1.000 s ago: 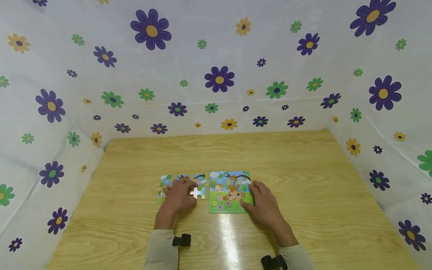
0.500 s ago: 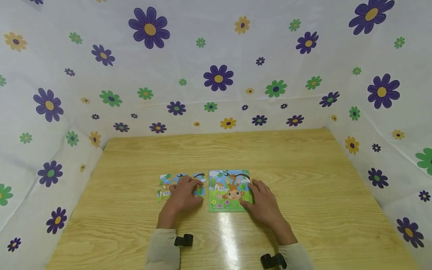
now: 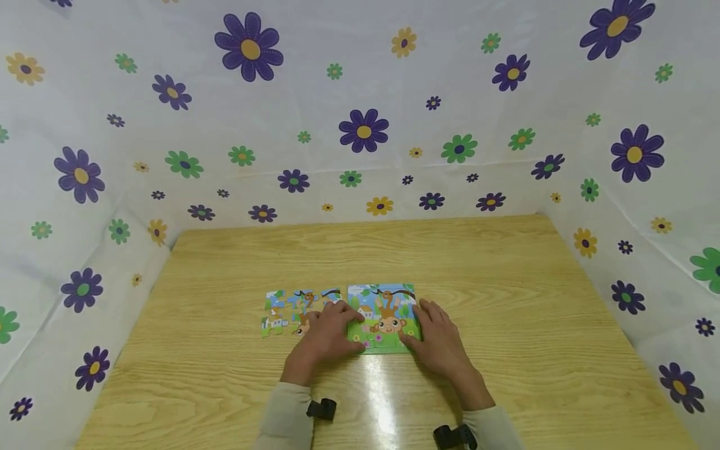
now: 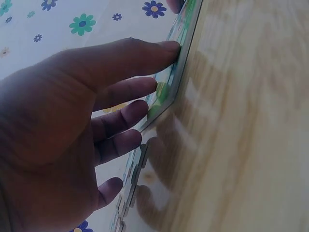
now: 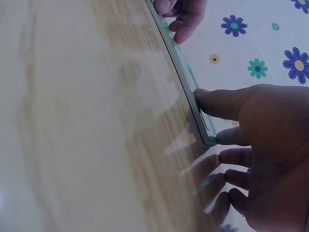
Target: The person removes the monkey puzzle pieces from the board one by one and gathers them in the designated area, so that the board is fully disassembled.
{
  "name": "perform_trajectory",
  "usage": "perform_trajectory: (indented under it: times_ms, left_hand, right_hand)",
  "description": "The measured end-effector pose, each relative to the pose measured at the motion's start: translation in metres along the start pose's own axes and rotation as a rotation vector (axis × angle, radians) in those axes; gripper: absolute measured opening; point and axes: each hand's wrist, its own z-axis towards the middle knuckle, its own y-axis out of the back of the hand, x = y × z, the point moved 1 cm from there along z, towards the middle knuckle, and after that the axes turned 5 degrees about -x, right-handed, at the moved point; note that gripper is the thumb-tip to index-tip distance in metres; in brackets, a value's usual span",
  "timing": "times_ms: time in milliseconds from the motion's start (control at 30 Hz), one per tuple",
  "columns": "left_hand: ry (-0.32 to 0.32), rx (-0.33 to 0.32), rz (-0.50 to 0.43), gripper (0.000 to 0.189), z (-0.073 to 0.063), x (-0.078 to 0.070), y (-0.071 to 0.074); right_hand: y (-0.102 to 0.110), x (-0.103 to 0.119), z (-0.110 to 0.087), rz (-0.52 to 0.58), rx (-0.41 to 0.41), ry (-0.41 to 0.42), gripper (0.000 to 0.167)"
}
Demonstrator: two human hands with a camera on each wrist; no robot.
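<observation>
A square monkey-picture puzzle board (image 3: 387, 306) lies flat on the wooden table in the head view. My right hand (image 3: 441, 340) holds its right side, thumb on the picture and fingers along the edge. My left hand (image 3: 326, 337) is at the board's left side, with thumb and forefinger over its edge; the left wrist view shows the thumb (image 4: 166, 48) touching it and the other fingers spread and slightly bent. Left of the board lie several loose jigsaw pieces (image 3: 274, 322) with matching monkey and house parts, some hidden under the left hand.
The wooden table (image 3: 506, 275) extends around the puzzle. White cloth walls (image 3: 315, 112) with printed flowers stand behind it and at both sides. Each wrist wears a black camera strap (image 3: 322, 409).
My left hand has moved right, from over the loose pieces to the board's left edge, uncovering several pieces. The right hand stays on the board's right side.
</observation>
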Motion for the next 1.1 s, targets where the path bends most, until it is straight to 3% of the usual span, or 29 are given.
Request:
perform_trajectory:
  times_ms: [233,367,700,1100]
  left_hand:
    - [0.002,-0.002,-0.002,0.049,-0.001,-0.003,0.000]
    - [0.009,0.004,-0.024,0.048,-0.002,-0.005,0.001]
    - [0.028,0.012,-0.049,0.047,-0.001,-0.004,0.000]
    - [0.036,0.018,-0.076,0.048,0.000,-0.005,0.000]
  right_hand:
    - [-0.003,0.009,-0.005,0.003,-0.102,0.112,0.049]
    - [-0.006,0.016,-0.009,0.020,-0.090,0.162,0.038]
    - [-0.006,0.025,-0.012,-0.029,-0.117,0.196,0.026]
    - [-0.009,0.029,-0.012,-0.065,-0.131,0.169,0.027]
